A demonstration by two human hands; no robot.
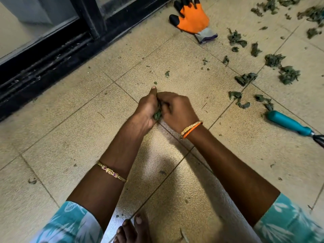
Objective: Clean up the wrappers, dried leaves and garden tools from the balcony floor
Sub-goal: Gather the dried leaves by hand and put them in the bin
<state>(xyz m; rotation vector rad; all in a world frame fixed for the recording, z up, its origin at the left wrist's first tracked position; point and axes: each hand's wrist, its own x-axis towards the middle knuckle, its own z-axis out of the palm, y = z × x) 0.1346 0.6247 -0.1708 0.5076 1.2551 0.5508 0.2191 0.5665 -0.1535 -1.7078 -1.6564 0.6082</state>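
1. We have both hands pressed together low over the tiled balcony floor [73,130], with a small wad of dried leaves [157,114] caught between them. The left hand [147,111] cups the wad from the side with its thumb pointing away from us; the right hand [177,109] curls its fingers in over it. Both hands are clamped on the leaves, most likely to pack loose bits into one lump so nothing drops on the way to a bin.

2. Most of the leaf litter is not yet gathered. Scattered leaf clumps [273,60] trail across the tiles to our right, from near the hands up toward the far corner, and fine crumbs dot the floor in front of us.

3. A teal-handled hand rake [289,123] lies flat on the floor to our right, near the closest leaf clumps, its dark tines running out of view at the edge. It is untouched and well apart from either hand.

4. An orange gardening glove [191,18] with black fingertips lies palm-down by the dark sliding door track [43,72], beyond the hands.

5. We see no wrappers in view.

6. We judge the task to be at an early stage: leaves first by the handful, then the rake and the glove. The dry pieces look brittle, so squeezing too hard could shed more crumbs.
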